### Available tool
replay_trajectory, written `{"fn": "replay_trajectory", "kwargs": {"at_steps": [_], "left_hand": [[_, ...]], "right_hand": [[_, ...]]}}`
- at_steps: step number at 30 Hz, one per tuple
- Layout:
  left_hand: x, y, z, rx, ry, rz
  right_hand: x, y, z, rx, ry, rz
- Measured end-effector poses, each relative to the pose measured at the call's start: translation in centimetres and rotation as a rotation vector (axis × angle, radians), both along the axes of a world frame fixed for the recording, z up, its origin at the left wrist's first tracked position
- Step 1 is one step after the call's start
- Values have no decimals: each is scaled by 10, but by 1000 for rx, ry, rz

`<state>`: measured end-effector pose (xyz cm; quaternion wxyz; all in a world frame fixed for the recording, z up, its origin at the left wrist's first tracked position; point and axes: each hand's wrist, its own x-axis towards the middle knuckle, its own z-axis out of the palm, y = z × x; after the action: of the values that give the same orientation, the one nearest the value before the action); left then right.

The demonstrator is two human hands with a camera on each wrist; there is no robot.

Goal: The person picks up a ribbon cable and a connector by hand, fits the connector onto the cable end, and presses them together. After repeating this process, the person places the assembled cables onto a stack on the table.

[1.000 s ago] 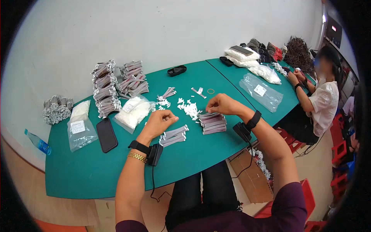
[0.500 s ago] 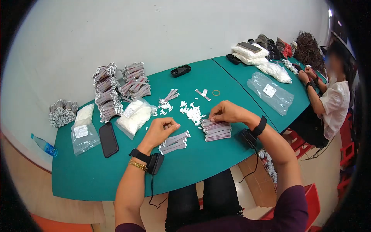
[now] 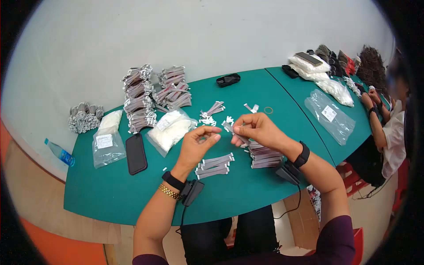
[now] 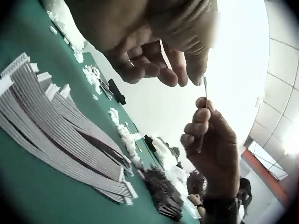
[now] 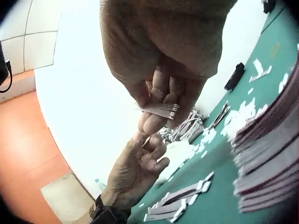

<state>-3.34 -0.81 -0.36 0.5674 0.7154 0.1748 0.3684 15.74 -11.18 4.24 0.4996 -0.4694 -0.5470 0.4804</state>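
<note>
A short flat grey ribbon cable [image 3: 229, 128] is pinched between the thumb and fingers of my right hand [image 3: 263, 132]. Its row of fine wire ends shows in the right wrist view. My left hand [image 3: 194, 145] is raised just to the left, thumb and fingers apart, its fingertips close by the cable's end. Beneath the right hand sits a stack of ribbon cables [image 3: 265, 157]. A smaller group of cables [image 3: 215, 166] with white connectors lies below the left hand. Loose white connectors [image 3: 228, 120] are partly hidden behind the right hand.
Bundled cables [image 3: 140, 99] are piled by the wall. Near them lie a bag of white pieces [image 3: 170, 132], another bag [image 3: 106, 145] and a phone [image 3: 136, 154]. A black case [image 3: 228, 80] and a rubber band [image 3: 268, 110] lie farther back. Another person sits at the right.
My right hand has lifted a ribbon cable off the stack and brought it toward the left hand. The left hand's thumb and fingers have spread apart. The head view has shifted.
</note>
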Motion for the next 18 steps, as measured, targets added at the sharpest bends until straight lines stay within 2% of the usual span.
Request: {"fn": "replay_trajectory", "kwargs": {"at_steps": [4,12,18], "left_hand": [[1,-1,-5,-198,-117,11],[3,-6,-5,-164,-88,47],[7,-19,-3,-250,-93,10]], "right_hand": [[-16,11,-13,-32,48,4],[-23,10,-25,-34,71,7],[-22,8,-36,-30,98,-26]]}}
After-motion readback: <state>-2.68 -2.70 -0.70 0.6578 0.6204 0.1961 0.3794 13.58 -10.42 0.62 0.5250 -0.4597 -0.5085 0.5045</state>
